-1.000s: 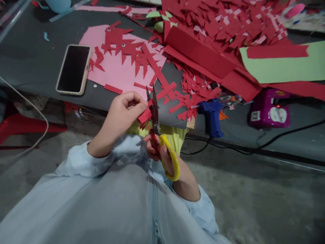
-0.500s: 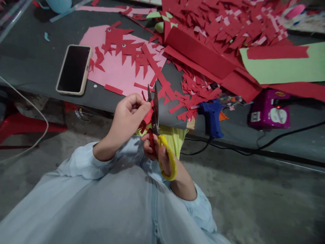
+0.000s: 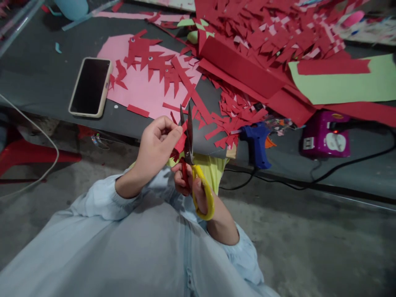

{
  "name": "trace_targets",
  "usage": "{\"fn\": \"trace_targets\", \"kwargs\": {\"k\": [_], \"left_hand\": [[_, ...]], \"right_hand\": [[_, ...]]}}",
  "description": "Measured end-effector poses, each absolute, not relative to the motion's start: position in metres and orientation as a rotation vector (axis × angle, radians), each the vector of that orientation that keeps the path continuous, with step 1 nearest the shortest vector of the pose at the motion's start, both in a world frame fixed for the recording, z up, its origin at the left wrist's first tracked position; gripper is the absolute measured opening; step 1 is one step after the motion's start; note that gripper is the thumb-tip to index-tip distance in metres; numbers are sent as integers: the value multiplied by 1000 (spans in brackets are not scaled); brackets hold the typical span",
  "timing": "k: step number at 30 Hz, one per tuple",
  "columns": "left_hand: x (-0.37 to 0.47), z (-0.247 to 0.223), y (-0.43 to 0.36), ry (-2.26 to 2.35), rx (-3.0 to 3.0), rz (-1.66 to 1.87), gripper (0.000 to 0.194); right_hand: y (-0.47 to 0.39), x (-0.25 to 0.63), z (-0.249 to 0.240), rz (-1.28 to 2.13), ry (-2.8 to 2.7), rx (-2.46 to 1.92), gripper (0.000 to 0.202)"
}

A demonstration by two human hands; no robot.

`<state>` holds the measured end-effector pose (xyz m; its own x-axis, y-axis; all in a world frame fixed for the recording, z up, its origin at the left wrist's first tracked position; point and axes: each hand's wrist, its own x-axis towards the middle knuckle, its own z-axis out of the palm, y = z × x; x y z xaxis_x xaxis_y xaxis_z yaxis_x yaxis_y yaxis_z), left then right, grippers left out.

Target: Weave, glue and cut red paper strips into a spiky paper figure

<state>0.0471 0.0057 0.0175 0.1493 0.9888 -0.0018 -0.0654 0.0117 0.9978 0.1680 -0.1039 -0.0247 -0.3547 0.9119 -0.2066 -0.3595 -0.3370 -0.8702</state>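
Note:
My left hand (image 3: 159, 150) pinches a small piece of red paper (image 3: 180, 143) between thumb and fingers, close to my body at the table's front edge. My right hand (image 3: 193, 187) is closed on a pair of scissors (image 3: 203, 192) with one yellow and one red handle. The blades point away from me and stand slightly apart, with the red paper beside and partly between them. Ahead on the table, a pink paper sheet (image 3: 139, 88) bears jagged red paper cutouts (image 3: 148, 57), some with small eye-like dots. My left fingers hide part of the paper.
A phone (image 3: 90, 86) lies left of the pink sheet. To the right are a blue glue gun (image 3: 257, 142), a purple power box (image 3: 326, 136) with a black cable, and green paper (image 3: 340, 88). Red paper scraps (image 3: 236, 109) and a large red paper heap (image 3: 272, 31) fill the back right.
Hands, scissors and red paper keep nearly the same pose. The view has shifted very slightly, and the blades still stand apart.

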Motion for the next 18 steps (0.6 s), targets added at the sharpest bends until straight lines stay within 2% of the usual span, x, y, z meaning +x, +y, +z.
{"fn": "trace_targets", "kwargs": {"k": [18], "left_hand": [[46,16,6,1061,1224,1111,23]], "right_hand": [[-104,169,-26,1847,-958,-932,61]]}}
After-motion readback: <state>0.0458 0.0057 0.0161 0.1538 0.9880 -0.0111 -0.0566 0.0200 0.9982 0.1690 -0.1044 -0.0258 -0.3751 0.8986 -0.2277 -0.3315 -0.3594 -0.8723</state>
